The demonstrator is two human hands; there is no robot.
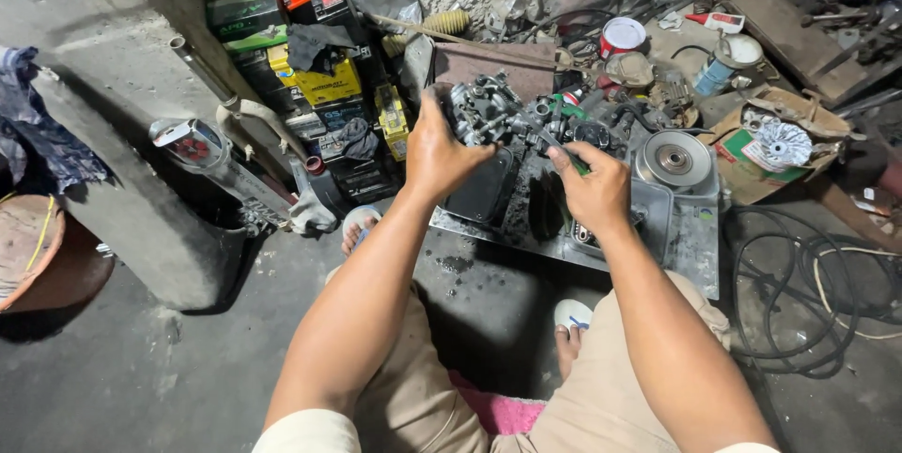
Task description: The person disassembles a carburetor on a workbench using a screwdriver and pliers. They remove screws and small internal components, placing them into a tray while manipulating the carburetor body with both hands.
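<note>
My left hand (437, 154) grips a grey metal carburetor-like engine part (484, 107), holding it up over a metal tray (691, 246). My right hand (592, 192) is closed around a screwdriver with a green handle (564, 148), its tip pointing toward the part. Both arms reach forward over my knees. The far side of the engine part is hidden by my left hand's fingers.
A round pulley disc (674, 159) lies on the tray's right. Stacked boxes and batteries (319, 77) stand at the left by a concrete block (141, 199). A cardboard box with a fan-like part (782, 143), a red can (621, 36) and black cables (799, 293) sit at right.
</note>
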